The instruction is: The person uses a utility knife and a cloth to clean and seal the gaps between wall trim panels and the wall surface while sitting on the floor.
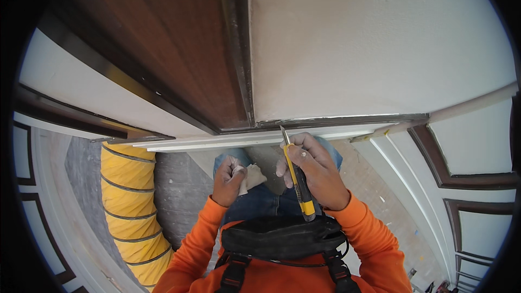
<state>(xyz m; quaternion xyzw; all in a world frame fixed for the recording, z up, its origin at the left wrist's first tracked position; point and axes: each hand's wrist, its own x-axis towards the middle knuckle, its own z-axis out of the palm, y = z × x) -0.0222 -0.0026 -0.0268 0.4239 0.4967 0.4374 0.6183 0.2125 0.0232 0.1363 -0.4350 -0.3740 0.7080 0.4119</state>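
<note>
Utility knife (297,180), yellow and black with its slim blade extended, sits clamped in the right hand (317,176), tip touching the dark trim strip (336,121) at the lower edge of the pale wall panel (369,43). Left hand (228,180) is closed around a crumpled pale rag (251,178) just beside it. Judging by the trim, scraping seems underway: the strip looks scuffed and uneven along its length.

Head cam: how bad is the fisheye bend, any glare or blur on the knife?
Head view: strong bend, the white baseboard bows near the rim, corners vignetted black; soft even light, no glare; the yellow utility knife in the right hand is sharp, as is the rag in the left hand.
</note>
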